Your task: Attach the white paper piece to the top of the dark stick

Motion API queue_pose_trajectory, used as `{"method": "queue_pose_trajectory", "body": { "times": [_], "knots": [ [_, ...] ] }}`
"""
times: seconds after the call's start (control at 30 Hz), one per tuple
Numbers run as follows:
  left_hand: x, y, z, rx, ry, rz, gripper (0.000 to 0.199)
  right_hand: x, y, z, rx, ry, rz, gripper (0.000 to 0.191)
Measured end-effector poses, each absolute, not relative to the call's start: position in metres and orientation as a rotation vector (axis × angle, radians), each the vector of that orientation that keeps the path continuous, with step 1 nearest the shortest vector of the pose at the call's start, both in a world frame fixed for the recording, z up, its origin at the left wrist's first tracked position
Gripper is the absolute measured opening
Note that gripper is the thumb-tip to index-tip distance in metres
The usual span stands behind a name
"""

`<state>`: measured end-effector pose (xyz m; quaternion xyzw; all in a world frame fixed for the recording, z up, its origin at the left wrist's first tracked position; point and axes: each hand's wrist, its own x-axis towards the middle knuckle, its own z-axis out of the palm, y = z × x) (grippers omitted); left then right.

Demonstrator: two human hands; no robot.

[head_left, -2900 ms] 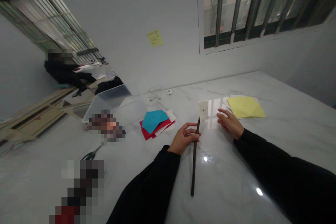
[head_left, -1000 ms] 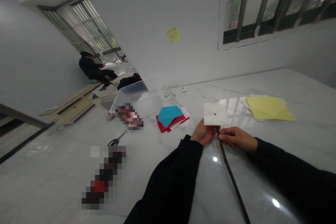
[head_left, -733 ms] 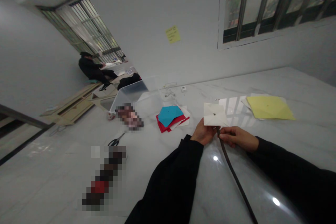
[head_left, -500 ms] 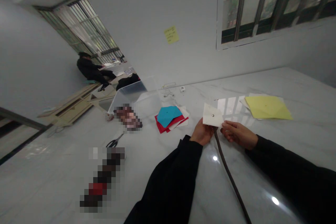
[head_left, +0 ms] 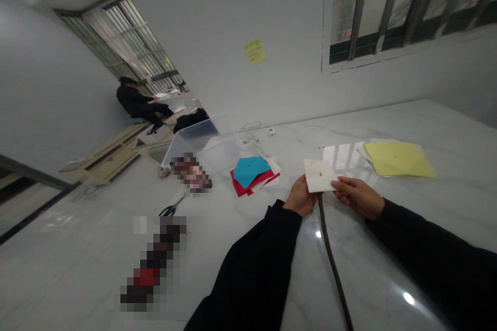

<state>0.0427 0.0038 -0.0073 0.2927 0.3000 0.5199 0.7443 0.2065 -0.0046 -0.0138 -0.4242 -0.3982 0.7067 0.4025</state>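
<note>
Both my hands are at a white paper square [head_left: 313, 182] with a small round metal stud [head_left: 320, 174] in it. My left hand [head_left: 301, 197] is closed at its left and lower edge, its fingers partly hidden beneath the paper. From under the square a long, thin brown stick [head_left: 330, 253] runs toward me, slightly curved, and leaves the view at the bottom. At the stick's upper end, the left fingers are close beside it; whether they grip it too is hidden. My right hand [head_left: 359, 195] pinches the square's lower right corner between thumb and fingers.
Left of my hands lies a pile of blue, red and white sheets [head_left: 251, 171]. Yellow sheets [head_left: 399, 159] lie to the right. Scissors [head_left: 169, 210], blurred-out items and a clear plastic bin [head_left: 190, 134] are farther left. Another person [head_left: 135, 101] sits in the background.
The white square has turned slightly and now faces me flatter, with the right hand at its corner. The stick's lower end has swung a little left.
</note>
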Motion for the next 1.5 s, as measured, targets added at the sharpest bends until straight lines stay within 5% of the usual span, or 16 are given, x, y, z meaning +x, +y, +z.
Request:
{"method": "queue_pose_trajectory", "body": {
  "times": [1.5],
  "knots": [
    [0.0433,0.0021,-0.0039,0.688,0.718,1.137,0.033,0.2055,-0.0059,-0.0086,-1.087,-0.978,1.805,0.040]
  ]
}}
